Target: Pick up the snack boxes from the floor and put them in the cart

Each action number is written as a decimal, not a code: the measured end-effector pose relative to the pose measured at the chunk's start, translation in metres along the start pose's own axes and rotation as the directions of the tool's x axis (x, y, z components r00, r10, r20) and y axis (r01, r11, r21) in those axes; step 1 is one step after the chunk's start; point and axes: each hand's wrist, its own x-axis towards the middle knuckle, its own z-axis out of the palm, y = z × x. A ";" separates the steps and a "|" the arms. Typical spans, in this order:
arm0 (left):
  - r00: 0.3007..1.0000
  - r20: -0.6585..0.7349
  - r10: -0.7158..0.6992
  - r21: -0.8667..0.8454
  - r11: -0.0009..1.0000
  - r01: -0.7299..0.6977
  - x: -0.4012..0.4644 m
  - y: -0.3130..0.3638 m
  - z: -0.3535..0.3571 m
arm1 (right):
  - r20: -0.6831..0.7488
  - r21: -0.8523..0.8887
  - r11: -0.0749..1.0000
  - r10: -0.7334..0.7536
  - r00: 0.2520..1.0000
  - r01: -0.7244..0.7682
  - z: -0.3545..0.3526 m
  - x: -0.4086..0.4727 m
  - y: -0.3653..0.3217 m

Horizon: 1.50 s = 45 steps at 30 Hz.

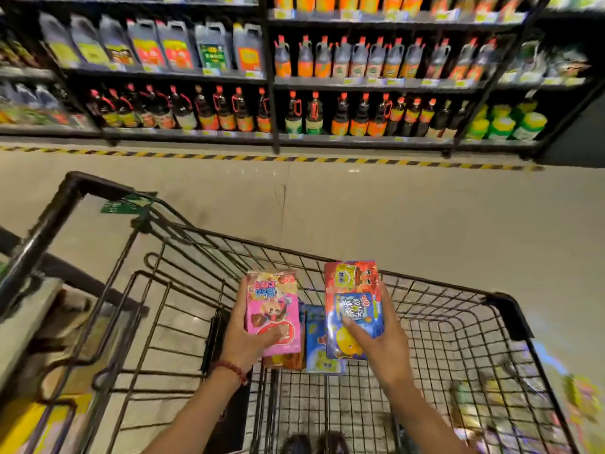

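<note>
Over the black wire cart (504, 303), my left hand (244, 342) grips a pink snack box (273, 309) with a cartoon figure on it, thumb across its lower front. My right hand (379, 342) grips a red and blue snack box (353, 303) with yellow cartoon figures, held upright. Both boxes hang inside the cart's basket, a little above its floor. Between and below them a blue snack box (319, 348) and an orange one (286, 362) lie in the cart. Several blurred colourful boxes (582, 398) lie on the floor right of the cart.
The cart's handle bar (39, 237) runs along the left. Dark shelves of bottles (229, 109) and jugs line the far side of the aisle behind a yellow-black floor stripe (294, 158). A low shelf edge (23, 322) is at the left. My shoes (314, 445) show below.
</note>
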 end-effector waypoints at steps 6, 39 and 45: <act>0.992 -0.005 -0.129 0.058 0.990 0.129 0.015 -0.064 -0.003 | 0.059 -0.099 0.990 0.104 0.993 -0.098 0.012 0.007 0.064; 0.986 0.045 0.160 0.793 0.595 -0.133 0.058 -0.132 0.010 | -0.107 -0.761 0.643 0.017 0.994 -0.093 0.057 0.024 0.137; 0.848 0.379 0.371 0.885 0.122 -0.449 0.048 -0.047 0.055 | -0.196 -0.849 0.528 -0.343 0.919 0.016 0.001 0.015 0.077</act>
